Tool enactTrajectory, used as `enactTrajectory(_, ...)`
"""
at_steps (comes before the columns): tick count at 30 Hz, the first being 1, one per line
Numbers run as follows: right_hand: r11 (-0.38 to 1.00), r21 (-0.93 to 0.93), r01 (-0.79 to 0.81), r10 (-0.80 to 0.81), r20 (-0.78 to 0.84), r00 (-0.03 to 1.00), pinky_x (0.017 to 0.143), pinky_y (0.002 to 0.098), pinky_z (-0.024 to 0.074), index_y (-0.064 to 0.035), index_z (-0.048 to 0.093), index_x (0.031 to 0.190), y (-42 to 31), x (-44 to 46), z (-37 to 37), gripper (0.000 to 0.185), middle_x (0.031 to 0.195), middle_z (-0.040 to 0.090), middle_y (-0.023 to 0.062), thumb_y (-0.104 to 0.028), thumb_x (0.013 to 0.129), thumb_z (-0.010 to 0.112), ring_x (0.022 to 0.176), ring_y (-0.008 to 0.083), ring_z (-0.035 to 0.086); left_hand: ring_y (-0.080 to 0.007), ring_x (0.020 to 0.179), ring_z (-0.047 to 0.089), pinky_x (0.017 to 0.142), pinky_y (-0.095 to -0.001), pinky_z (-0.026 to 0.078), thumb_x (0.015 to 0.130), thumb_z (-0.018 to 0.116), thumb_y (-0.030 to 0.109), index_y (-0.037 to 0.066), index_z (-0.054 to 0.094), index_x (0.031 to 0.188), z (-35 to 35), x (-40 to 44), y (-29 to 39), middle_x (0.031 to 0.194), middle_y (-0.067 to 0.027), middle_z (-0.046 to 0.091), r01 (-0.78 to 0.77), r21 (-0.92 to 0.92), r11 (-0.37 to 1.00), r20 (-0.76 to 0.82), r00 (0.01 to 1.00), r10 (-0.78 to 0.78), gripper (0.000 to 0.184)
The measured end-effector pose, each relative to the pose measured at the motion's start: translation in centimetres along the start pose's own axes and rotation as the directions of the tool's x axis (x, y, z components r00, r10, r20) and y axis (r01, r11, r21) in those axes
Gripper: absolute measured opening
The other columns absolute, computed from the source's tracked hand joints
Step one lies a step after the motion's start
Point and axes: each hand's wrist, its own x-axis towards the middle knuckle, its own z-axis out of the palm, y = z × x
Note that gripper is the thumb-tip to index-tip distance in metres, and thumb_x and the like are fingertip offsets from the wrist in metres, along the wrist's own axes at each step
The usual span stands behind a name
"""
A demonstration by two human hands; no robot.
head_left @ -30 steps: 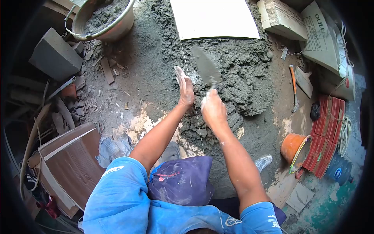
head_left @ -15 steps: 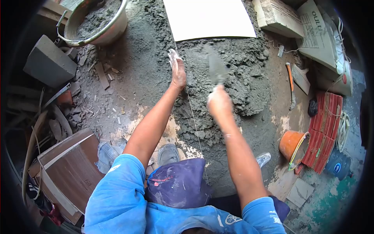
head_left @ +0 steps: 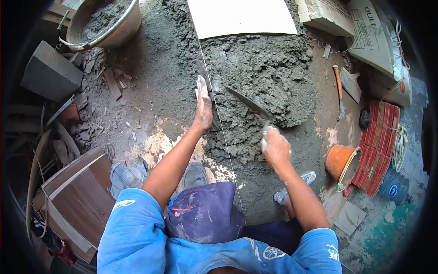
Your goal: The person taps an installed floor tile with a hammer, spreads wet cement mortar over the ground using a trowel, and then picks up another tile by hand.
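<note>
Gripping a pointed grey metal trowel, the right hand faces the left hand, its fingers pressed together, across a thin white string. Beyond lies a flat white tile (seemingly laid); lumpy grey mortar probably needs levelling.

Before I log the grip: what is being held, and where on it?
The right hand holds the trowel by its handle; the left hand holds nothing.
</note>
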Motion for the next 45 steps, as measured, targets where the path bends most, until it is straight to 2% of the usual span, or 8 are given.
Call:
enactTrajectory(7,0.86,-0.173,0.48,-0.423,0.287,0.86,0.065,0.0426,0.0535,-0.0144,0.056,0.104,6.9,-0.5,-3.5,0.031,0.082,0.062,0.0104,-0.034,0.083,0.067,0.072,0.031,0.066,-0.0307,0.15,0.005,0.119,-0.0425,-0.002,0.097,0.011,0.066,-0.002,0.012,0.153,-3.1,-4.9,-0.7,0.161,-0.0182,0.01,0.057,-0.035,0.998,-0.062,0.996,-0.06,0.088)
enactTrajectory(14,0.992,-0.001,-0.125,0.125,-0.052,0.991,0.071,0.0531,0.0507,-0.0049,0.052,0.099,10.3,2.0,-7.6,0.042,0.084,0.067,0.0227,-0.046,0.094,0.056,0.076,0.0448,0.064,-0.0318,0.149,0.013,0.119,-0.0464,0.002,0.098,0.015,0.065,-0.002,0.017,0.153,-3.6,-1.7,4.8,0.16,-0.019,0.018,-0.098,0.035,0.995,0.007,0.995,0.097,0.086)
enactTrajectory(17,0.642,0.571,-0.512,0.577,0.079,0.813,0.067,0.0491,0.0514,0.0006,0.052,0.099,11.3,-1.8,-8.9,0.03,0.079,0.066,0.0229,-0.027,0.093,0.06,0.072,0.042,0.064,-0.033,0.148,0.016,0.119,-0.0483,0.003,0.098,0.016,0.065,-0.002,0.018,0.153,-1.5,1.6,8.0,0.159,-0.0193,0.021,-0.164,0.032,0.986,0.068,0.985,0.161,0.086)
enactTrajectory(20,0.779,0.283,-0.56,0.559,0.093,0.824,0.066,0.0403,0.0546,-0.0005,0.053,0.097,15.1,1.6,-3.5,0.016,0.077,0.063,0.0181,-0.009,0.087,0.061,0.071,0.0323,0.065,-0.0344,0.147,0.018,0.119,-0.0488,0.004,0.099,0.016,0.062,0.0,0.018,0.153,1.1,4.8,10.0,0.158,-0.0195,0.024,-0.233,0.046,0.972,0.107,0.968,0.227,0.083)
enactTrajectory(27,0.995,0.083,0.062,-0.081,0.255,0.963,0.076,0.0505,0.0563,0.0053,0.061,0.095,15.4,1.3,-1.4,0.025,0.095,0.066,0.0292,-0.018,0.089,0.054,0.088,0.0451,0.067,-0.0327,0.146,0.024,0.12,-0.0478,0.009,0.1,0.016,0.058,0.008,0.018,0.154,3.9,12.3,14.0,0.158,-0.0147,0.026,-0.343,0.225,0.912,0.238,0.927,0.29,0.073)
enactTrajectory(29,0.953,0.146,-0.264,0.23,0.217,0.949,0.071,0.0496,0.0565,0.0019,0.054,0.104,16.7,0.2,-7.6,0.025,0.079,0.063,0.0223,-0.017,0.088,0.056,0.075,0.0422,0.068,-0.0333,0.144,0.026,0.12,-0.0481,0.012,0.1,0.017,0.057,0.007,0.019,0.154,2.9,13.2,14.4,0.157,-0.0152,0.027,-0.335,0.293,0.896,0.261,0.929,0.262,0.073)
enactTrajectory(35,0.952,-0.085,0.293,-0.27,0.216,0.938,0.067,0.0494,0.055,-0.0075,0.052,0.101,26.1,3.3,-8.5,0.03,0.088,0.068,0.0199,-0.029,0.085,0.064,0.079,0.0396,0.068,-0.0369,0.14,0.035,0.118,-0.0464,0.02,0.102,0.027,0.049,0.002,0.024,0.152,0.7,9.3,16.8,0.149,-0.0215,0.039,-0.278,0.394,0.876,0.307,0.938,0.16,0.068)
enactTrajectory(45,0.919,-0.062,0.389,-0.34,0.374,0.863,0.081,0.0533,0.0521,-0.0098,0.057,0.107,27.9,18.2,-10.4,0.033,0.095,0.068,0.0233,-0.037,0.089,0.06,0.092,0.0419,0.066,-0.0361,0.141,0.034,0.118,-0.0469,0.018,0.1,0.032,0.052,-0.002,0.026,0.15,0.8,-3.1,23.7,0.149,-0.0208,0.04,0.05,0.642,0.765,0.085,0.987,-0.136,0.074)
